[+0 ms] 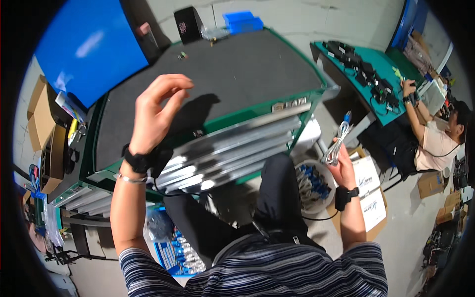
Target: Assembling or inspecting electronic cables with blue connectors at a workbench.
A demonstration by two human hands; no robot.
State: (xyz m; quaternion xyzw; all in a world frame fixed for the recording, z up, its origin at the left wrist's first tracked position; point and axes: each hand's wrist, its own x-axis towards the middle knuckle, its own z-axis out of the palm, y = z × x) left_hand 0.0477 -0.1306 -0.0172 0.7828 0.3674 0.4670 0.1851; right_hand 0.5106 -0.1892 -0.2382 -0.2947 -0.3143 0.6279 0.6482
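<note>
I've got L hand (pixel 161 111) empty, fingers loosely curled abv dk mat (pixel 252 64); R hand (pixel 344 172) grips coiled wht cable (pixel 336 147) w/ blue plug (pixel 347 117), nr bucket (pixel 325 169) of bunched cables (pixel 311 187). Co-worker (pixel 438 143) by green table (pixel 381 62), far R.

So the thing here is a whitish-grey cable (pixel 335 147), all folded up into a long skinny bundle of loops, not hanging loose. There's a blue connector (pixel 347 117) poking out at the far end, pointing away from the person and leaning a bit right. The near end sits at the fingers of the right hand (pixel 344 168), which is holding the bundle off the floor, out to the person's right. Can't make out the connector's exact type, too small.
</note>
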